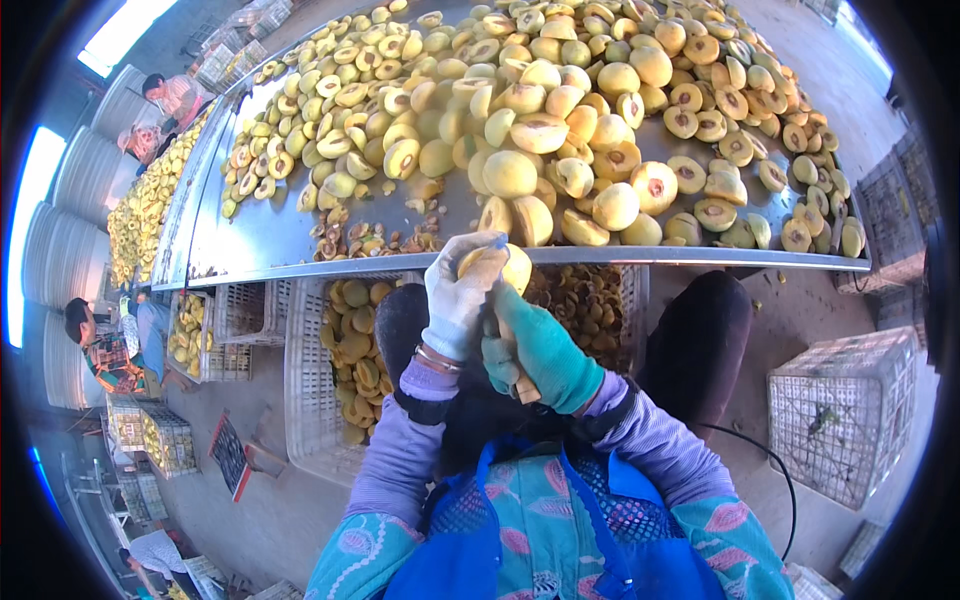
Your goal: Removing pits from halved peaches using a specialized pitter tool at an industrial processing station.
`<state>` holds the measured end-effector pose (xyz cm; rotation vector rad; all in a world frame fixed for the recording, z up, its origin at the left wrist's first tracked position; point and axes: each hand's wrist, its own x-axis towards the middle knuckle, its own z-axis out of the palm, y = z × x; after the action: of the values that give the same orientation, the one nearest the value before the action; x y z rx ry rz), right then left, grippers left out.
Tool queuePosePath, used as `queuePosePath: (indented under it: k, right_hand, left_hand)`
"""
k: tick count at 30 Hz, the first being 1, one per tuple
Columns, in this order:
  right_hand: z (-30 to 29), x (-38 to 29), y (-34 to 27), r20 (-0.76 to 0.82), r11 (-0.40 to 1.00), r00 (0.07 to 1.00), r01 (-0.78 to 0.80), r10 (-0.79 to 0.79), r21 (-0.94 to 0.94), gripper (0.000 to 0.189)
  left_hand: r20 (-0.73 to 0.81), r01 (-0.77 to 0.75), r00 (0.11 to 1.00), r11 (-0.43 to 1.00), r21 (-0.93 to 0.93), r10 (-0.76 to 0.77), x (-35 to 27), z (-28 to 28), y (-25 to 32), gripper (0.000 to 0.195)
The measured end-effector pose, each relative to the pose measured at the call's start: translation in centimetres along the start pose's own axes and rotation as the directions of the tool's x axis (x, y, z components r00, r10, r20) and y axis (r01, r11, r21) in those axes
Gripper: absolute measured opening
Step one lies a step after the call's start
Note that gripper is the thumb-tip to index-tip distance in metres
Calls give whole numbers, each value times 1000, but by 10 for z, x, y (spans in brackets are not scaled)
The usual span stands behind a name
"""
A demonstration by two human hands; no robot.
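Observation:
My left hand [456, 300], in a white knit glove, grips a yellow peach-like fruit [519, 268] just at the front edge of the metal table [247, 236]. In a green glove, my right hand [553, 358] is closed around a tool's wooden handle [526, 388], whose butt shows below the fist. The working end of that tool is hidden between the hands, against the fruit. Past my hands, halved fruit [540, 133] lies heaped on the table, many halves with brown pits or pit hollows showing. Brown pit scraps [375, 236] lie near the table's front edge.
Below the table edge, a white plastic crate [300, 420] holds fruit halves, and brown pits [585, 307] fill another by my knees. A white crate [840, 412] stands right, near a black cable [780, 465]. Several people work at left beside another fruit-covered table [169, 247].

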<state>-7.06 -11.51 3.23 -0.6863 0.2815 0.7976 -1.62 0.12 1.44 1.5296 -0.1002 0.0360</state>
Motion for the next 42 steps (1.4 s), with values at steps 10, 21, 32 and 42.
queuePosePath:
  k: [10, 21, 32, 42]
  right_hand:
    - [-36, 1, -3, 377, 948, 921, -199, 94, 249, 40]
    - [-17, 10, 7, 254, 970, 945, -230, 205, 76, 41]
    - [8, 27, 18, 793, 806, 601, -517, 101, 289, 43]
    - [-123, 44, 57, 132, 799, 946, -320, 295, 509, 39]
  left_hand:
    - [146, 82, 987, 990, -115, -65, -1, -2, -12, 21]
    - [190, 11, 982, 997, -71, 2, -4, -22, -22, 19]
    - [13, -71, 997, 988, -140, 74, -21, -38, 37, 27]
    - [-36, -86, 942, 344, 935, 334, 32, -113, 14, 36]
